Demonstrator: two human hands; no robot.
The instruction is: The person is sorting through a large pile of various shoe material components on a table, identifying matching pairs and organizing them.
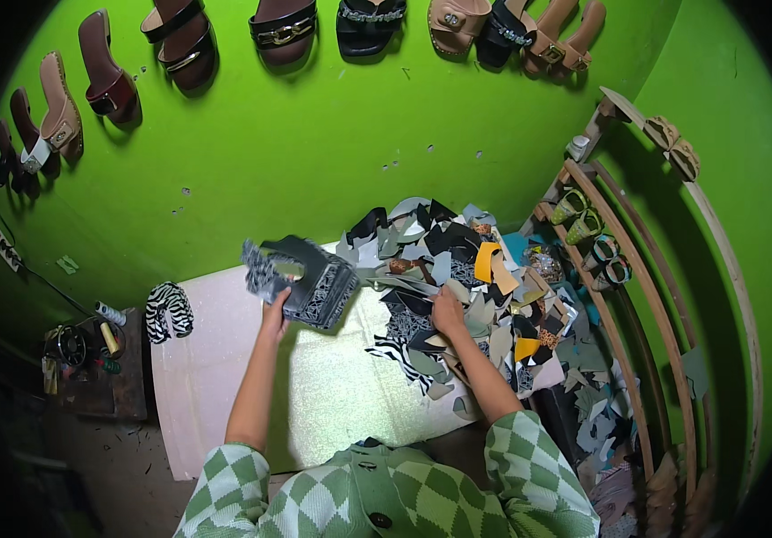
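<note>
My left hand (276,309) is closed on a dark grey sheet of patterned material (319,291), held above the white tabletop (215,359). The sheet has cut-outs and a ragged left edge. On the right, my right hand (447,311) is closed at the near left side of a heap of material scraps (457,242). Thin grey pieces (413,285) stick out leftward from its fingers. The heap mixes grey, black, beige and yellow offcuts. Below that hand lie zebra-striped scraps (395,354).
A folded zebra-striped piece (169,312) lies at the table's left corner. Beside it stands a small dark table (108,390) with thread spools. More scraps (594,421) spill down at the right, by a wooden rack (664,296) with sandals. Other sandals (283,36) hang along the green wall.
</note>
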